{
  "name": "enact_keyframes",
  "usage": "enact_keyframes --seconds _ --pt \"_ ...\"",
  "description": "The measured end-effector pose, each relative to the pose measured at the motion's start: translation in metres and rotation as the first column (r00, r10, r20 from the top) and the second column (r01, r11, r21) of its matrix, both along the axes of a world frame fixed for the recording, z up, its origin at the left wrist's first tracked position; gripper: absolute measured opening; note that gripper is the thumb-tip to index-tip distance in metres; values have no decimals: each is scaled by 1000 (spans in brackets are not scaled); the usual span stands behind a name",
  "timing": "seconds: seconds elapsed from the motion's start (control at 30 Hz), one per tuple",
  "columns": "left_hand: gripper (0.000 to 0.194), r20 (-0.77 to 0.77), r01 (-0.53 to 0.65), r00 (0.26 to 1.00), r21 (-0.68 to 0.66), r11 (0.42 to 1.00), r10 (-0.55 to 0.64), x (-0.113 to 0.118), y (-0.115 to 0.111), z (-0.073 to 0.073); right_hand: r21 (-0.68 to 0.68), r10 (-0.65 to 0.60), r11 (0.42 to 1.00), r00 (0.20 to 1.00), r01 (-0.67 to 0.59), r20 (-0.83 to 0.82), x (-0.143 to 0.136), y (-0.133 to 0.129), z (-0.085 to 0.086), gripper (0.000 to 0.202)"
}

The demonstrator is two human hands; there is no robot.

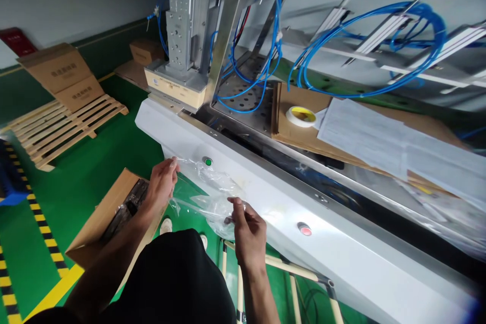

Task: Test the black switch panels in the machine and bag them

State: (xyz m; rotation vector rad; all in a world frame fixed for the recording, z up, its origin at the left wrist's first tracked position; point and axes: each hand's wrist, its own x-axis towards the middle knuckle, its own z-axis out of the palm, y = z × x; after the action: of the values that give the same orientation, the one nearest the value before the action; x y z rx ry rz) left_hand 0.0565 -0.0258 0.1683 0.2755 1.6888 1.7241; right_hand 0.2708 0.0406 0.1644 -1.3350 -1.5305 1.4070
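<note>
A clear, crumpled plastic bag (220, 207) is stretched between my two hands, in front of the white machine panel (261, 187). My left hand (164, 179) pinches its upper left edge, near the green button (207, 161). At its right side my right hand (248, 228) grips the film between thumb and fingers. The red button (304, 229) is on the panel to the right of my right hand. Below my left forearm stands an open cardboard box (94, 223) with dark items in plastic inside.
Behind the panel are a metal column (179, 35), coiled blue tubes (364, 20), a tape roll (301, 116) and paper sheets (364, 134) on cardboard. A wooden pallet (64, 124) lies at the left. A pipe frame (292, 268) stands under the panel.
</note>
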Motion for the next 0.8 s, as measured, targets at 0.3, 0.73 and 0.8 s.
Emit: enact_keyframes --seconds 0.3,0.73,0.8 --pt "46 -78 -35 996 24 999 36 -8 -3 7 221 -20 975 994 -4 108 0 5 0 63" --pt "38 91 338 931 159 928 -354 -31 -29 -3 -227 -2 972 967 -57 -253 10 4 0 61" --pt "48 35 375 919 235 897 -394 -36 -34 -8 -225 38 970 970 -93 -239 13 3 1 65"
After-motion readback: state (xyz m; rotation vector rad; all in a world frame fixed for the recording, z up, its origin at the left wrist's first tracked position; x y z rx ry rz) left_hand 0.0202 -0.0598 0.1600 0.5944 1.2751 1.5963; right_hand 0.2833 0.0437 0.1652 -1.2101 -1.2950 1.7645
